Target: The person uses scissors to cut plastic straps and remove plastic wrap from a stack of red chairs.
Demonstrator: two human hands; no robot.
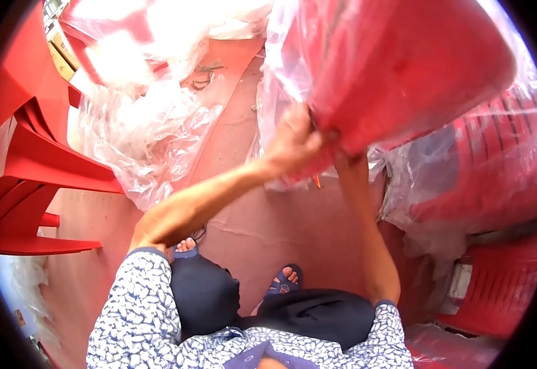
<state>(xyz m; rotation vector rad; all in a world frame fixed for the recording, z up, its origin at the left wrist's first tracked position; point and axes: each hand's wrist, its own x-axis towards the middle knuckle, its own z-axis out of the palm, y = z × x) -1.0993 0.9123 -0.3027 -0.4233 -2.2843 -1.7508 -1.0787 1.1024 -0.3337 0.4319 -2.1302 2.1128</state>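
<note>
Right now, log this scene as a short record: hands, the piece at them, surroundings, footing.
Left hand: at the near edge of the wrapped piece, fingers curled; exact grip blurred
Right hand: at the same edge, beside the left hand; fingers partly hidden
Wrapped piece: broad, red, clear film along its left side
Left side: red plastic chairs, beside crumpled clear plastic
Right side: red slatted chair under clear plastic
Floor: reddish
Footwear: blue sandals
</note>
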